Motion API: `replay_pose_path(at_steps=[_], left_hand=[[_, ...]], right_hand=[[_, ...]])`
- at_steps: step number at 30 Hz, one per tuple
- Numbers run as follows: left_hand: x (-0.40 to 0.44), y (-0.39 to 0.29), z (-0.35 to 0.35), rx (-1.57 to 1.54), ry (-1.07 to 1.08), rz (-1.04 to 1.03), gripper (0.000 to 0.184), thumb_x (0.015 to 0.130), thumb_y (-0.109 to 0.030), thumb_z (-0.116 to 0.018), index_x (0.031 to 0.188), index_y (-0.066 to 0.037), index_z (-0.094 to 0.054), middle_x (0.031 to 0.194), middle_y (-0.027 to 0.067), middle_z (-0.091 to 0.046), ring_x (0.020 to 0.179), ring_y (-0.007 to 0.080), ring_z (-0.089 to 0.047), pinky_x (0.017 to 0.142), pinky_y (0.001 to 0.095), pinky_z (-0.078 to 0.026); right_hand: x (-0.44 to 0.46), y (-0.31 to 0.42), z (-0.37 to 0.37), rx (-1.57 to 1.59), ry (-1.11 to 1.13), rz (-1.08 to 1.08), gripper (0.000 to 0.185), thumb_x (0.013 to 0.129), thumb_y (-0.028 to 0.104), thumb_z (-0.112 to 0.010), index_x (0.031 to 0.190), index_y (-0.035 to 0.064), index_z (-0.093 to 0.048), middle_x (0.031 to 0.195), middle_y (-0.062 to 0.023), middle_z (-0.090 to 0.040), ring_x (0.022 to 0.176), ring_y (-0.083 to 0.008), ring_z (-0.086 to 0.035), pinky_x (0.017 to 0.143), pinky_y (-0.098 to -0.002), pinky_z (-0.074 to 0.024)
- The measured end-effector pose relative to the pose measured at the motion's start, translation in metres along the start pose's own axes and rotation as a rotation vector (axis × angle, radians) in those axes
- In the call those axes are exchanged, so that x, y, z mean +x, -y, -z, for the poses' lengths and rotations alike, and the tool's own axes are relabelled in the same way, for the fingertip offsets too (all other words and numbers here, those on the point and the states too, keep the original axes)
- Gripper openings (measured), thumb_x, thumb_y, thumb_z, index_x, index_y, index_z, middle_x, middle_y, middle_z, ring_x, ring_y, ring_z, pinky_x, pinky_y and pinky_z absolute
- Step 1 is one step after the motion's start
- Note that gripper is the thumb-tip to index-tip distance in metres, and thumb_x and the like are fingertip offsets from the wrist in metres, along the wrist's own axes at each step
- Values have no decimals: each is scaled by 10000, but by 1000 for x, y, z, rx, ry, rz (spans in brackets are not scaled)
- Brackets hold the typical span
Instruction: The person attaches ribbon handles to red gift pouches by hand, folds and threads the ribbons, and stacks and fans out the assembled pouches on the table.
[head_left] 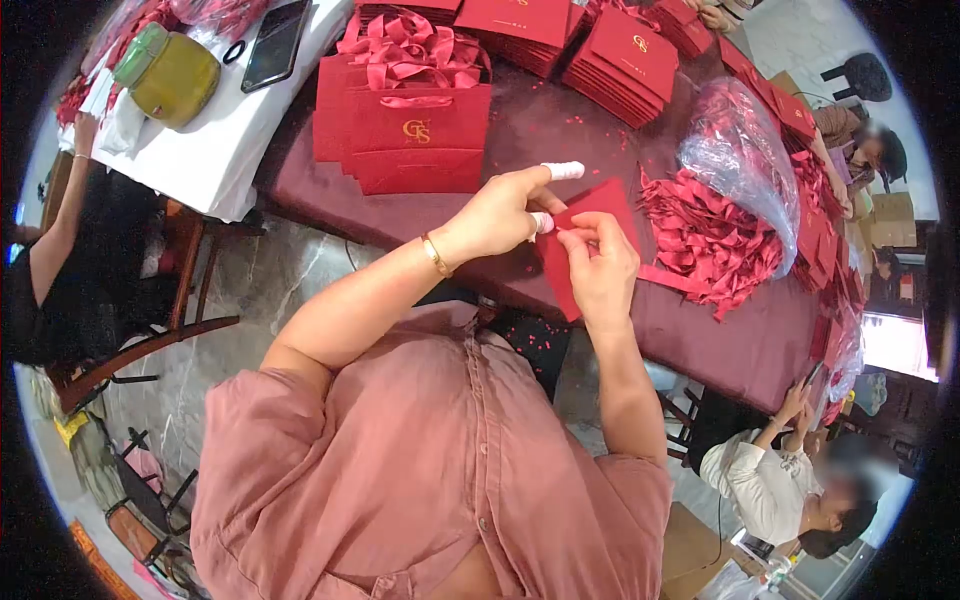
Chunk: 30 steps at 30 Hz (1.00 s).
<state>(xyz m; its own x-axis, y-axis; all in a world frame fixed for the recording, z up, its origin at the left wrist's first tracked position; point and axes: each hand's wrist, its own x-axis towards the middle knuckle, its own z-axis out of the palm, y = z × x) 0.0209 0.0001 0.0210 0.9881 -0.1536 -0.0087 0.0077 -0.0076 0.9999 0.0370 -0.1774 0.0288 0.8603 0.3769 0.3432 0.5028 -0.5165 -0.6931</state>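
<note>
A red paper bag [606,200] is held tilted between my two hands above the table. My left hand [500,212] is at its left edge, index finger stretched out and thumb at the bag; both carry white wrapping. The thumb and fingers of my right hand [603,262] are pinched together at the bag's face. A red ribbon [665,278] runs out from beside my right hand toward a heap of red ribbons [705,235]. What exactly lies between the right fingertips is mostly hidden.
Finished-looking red bags with ribbon handles [420,130] stand at the left. Stacks of flat red bags [625,65] lie at the back. Clear plastic [740,150] covers part of the ribbon heap. A jar [168,78] and a phone [277,45] rest on a white table. Several people sit around.
</note>
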Motion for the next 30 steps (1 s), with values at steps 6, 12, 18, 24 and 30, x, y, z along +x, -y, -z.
replay_pose_path(at_steps=[6,12,18,24,30], left_hand=[[-7,-12,-6,73,-10,-16,727,804,163,-531,1450,-157,-432,1006,65,-676,831,83,-565,691,249,-511],[-9,-15,-8,46,20,11,743,805,158,-529,1464,-166,-416,978,38,-674,834,76,-567,687,246,-506],[-10,-18,-12,76,50,78,723,833,128,-531,1469,-195,-415,976,11,-658,786,64,-546,629,216,-483],[-4,5,-7,2,95,88,670,846,127,-523,1449,-153,-439,969,31,-628,801,79,-548,661,233,-492],[-6,10,-10,94,-22,94,619,849,58,-625,1423,-98,-456,939,49,-634,770,77,-559,631,248,-500]], right_hand=[[4,7,8,-52,69,-92,219,786,64,-709,947,35,-563,760,-132,-637,735,-320,-641,665,-418,-497],[7,10,10,-12,83,-92,217,782,40,-693,948,39,-553,717,-134,-631,698,-343,-647,642,-442,-500],[9,7,6,16,139,-237,217,761,47,-701,921,30,-554,787,-164,-677,777,-359,-674,683,-460,-517],[3,-3,-2,-2,103,-186,267,777,119,-745,932,-2,-564,722,-139,-669,686,-268,-683,642,-381,-525],[-9,-48,73,-130,-496,-474,320,824,311,-738,940,35,-625,795,-120,-682,740,-261,-672,687,-379,-529]])
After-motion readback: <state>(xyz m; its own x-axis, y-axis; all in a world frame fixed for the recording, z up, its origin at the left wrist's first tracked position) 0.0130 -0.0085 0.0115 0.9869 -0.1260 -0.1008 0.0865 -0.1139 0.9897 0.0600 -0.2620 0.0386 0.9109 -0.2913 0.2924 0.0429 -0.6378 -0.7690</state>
